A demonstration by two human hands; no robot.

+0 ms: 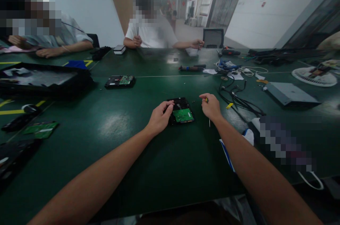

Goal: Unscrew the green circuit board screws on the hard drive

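Observation:
A hard drive (183,114) lies on the green table in front of me, its green circuit board facing up. My left hand (160,116) is closed at the drive's left edge, with thumb and fingertips over its upper left part. To the right of the drive, my right hand (211,106) is raised a little and closed around a small screwdriver (209,123). A bit of yellow handle shows between the fingers, and the thin shaft points down below the hand. Tiny dark pieces, perhaps screws (193,101), lie between the drive and my right hand.
Another hard drive (120,81) lies farther back. At left are a large black casing (45,78) and a green circuit board (42,129). Black cables (233,94), a grey metal box (290,94) and a white round part (313,76) lie at right. Two people sit across the table.

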